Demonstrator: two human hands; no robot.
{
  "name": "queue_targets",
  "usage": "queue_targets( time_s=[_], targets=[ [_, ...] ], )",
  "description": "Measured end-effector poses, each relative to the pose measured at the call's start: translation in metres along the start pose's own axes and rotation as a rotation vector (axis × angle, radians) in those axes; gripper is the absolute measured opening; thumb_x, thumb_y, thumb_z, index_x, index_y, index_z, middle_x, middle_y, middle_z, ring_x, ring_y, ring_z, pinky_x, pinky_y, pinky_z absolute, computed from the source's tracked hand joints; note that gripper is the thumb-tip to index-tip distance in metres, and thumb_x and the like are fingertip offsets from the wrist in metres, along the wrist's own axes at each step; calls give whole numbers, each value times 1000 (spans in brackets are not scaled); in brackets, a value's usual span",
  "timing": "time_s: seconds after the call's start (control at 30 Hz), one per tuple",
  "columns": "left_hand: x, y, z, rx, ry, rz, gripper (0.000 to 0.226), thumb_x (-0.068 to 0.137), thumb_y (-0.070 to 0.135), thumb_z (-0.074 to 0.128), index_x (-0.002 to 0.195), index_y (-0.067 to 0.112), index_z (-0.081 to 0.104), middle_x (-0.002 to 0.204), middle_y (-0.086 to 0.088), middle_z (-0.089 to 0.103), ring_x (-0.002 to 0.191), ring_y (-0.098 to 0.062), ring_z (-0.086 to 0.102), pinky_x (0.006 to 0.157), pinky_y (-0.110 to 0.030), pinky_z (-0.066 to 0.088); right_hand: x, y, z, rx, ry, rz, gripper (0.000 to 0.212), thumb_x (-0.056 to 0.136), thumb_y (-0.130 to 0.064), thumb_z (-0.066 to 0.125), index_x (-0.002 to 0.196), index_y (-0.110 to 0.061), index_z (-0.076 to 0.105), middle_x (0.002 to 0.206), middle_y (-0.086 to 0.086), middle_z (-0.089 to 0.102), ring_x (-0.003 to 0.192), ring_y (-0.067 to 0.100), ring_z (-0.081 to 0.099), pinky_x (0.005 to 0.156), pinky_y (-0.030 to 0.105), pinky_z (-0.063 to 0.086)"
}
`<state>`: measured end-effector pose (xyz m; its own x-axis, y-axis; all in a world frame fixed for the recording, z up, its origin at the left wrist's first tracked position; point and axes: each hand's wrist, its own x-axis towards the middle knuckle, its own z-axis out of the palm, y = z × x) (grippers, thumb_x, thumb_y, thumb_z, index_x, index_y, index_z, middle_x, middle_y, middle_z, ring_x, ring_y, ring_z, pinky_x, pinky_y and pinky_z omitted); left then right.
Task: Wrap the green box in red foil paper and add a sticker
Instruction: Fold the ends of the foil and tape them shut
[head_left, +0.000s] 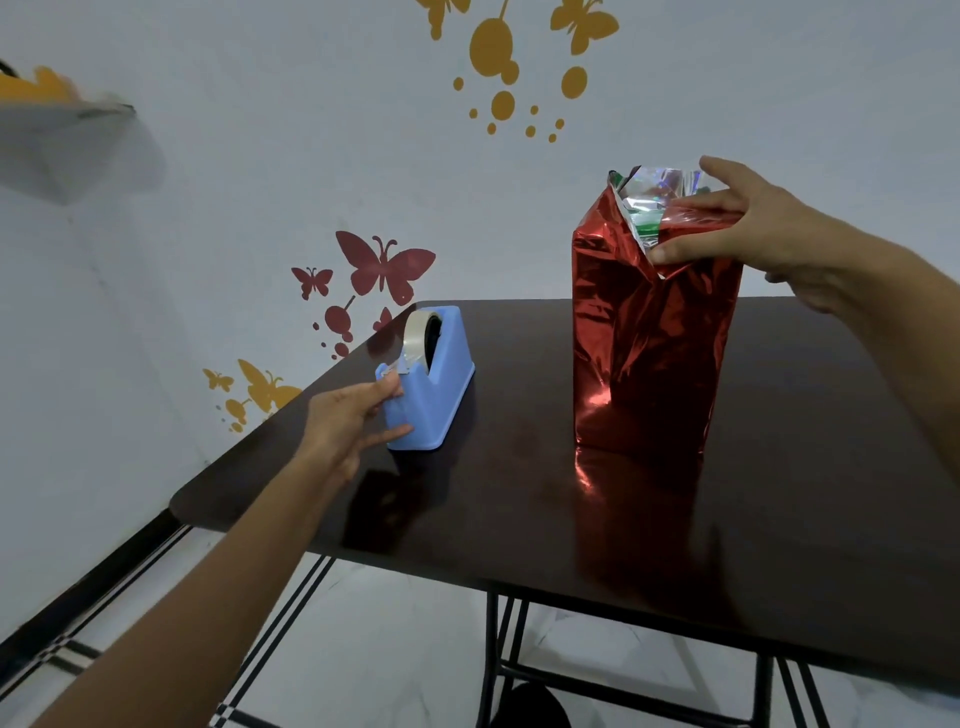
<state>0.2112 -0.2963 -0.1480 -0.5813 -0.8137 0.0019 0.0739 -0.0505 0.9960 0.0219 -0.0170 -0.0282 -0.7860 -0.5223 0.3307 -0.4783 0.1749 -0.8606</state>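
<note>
While the top of the parcel is not yet closed, the step in hand looks like taping down the end fold. The green box (647, 228) stands upright on the dark worktop (519, 493) at centre right of the frame. It is sheathed in red foil paper (654, 338), and only a sliver of green shows in the gap at the top, where silvery inner foil sticks up. The right hand (753, 228) lies over that top with a wide grip: its fingers are spread and its thumb presses the near flap flat against the box. The left hand (353, 415) reaches to the blue tape dispenser (436, 384) left of centre. Its grip is narrow, with thumb and forefinger apparently pinching the loose end of the tape (415, 332) at the cutter, and the other fingers are straight along the dispenser's base. The next move probably calls for drawing out a strip, tearing it off, and carrying it to the held flap without letting the fold spring open. No sticker is in view.
</note>
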Motion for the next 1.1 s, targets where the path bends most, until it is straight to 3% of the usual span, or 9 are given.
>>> queue_targets(
  time_s=[0.17,0.3,0.43,0.5,0.63,0.8,0.87,0.93,1.1],
  targets=[
    [-1,-9,7,36,99,153,14,80,15,73,73,5,67,88,-3,62,92,-21,63,57,-30,60,3,1,0,-16,-6,-5,94,74,-21,75,148,-28,18,140,-12,45,110,9,36,73,19,32],
    [-7,-25,2,-7,154,72,14,77,9,75,70,2,64,98,-11,61,101,-29,62,59,-29,58,3,0,1,-39,-9,16,101,67,-26,79,148,-33,17,139,-17,47,118,13,39,88,44,33],
    [-41,-20,11,33,166,179,11,76,14,75,73,5,69,90,-9,64,88,-23,60,69,-29,50,1,2,1,-2,-11,-10,102,70,-17,79,149,-27,15,135,-17,49,106,3,47,70,9,40],
    [-64,8,39,34,53,334,5,74,17,76,72,13,72,95,1,65,89,-11,60,74,-24,46,1,4,0,21,5,-23,103,69,-11,80,149,-23,16,132,-12,50,102,1,49,51,1,38],
    [-103,85,108,-38,-285,550,21,67,36,75,81,21,77,123,27,52,111,15,46,81,-12,34,8,10,-1,37,-17,-43,112,61,-14,85,149,-23,16,136,-6,50,117,10,49,84,16,40],
    [-95,143,189,81,-507,498,24,78,21,75,101,16,74,148,11,36,130,-6,39,90,-21,36,8,9,-2,-8,-47,-49,116,56,-26,89,148,-31,17,138,-9,47,126,11,43,104,31,37],
    [-87,148,207,148,-591,369,41,80,17,74,119,8,64,121,12,58,94,6,57,68,-12,44,8,9,-1,-18,-52,-57,117,58,-26,88,148,-31,14,139,-9,45,127,9,41,103,28,33],
    [-78,148,217,181,-556,295,34,79,13,74,110,1,63,75,17,50,58,6,51,54,-14,47,9,10,-1,-9,-46,-62,119,59,-23,88,150,-27,11,145,-8,38,129,10,40,107,30,32],
    [-58,136,223,241,-419,288,58,62,25,84,110,1,62,93,13,44,97,-20,57,95,-44,47,10,12,-1,8,-41,-56,119,62,-21,85,150,-27,6,143,-5,42,132,15,39,107,31,32]
  ],
)
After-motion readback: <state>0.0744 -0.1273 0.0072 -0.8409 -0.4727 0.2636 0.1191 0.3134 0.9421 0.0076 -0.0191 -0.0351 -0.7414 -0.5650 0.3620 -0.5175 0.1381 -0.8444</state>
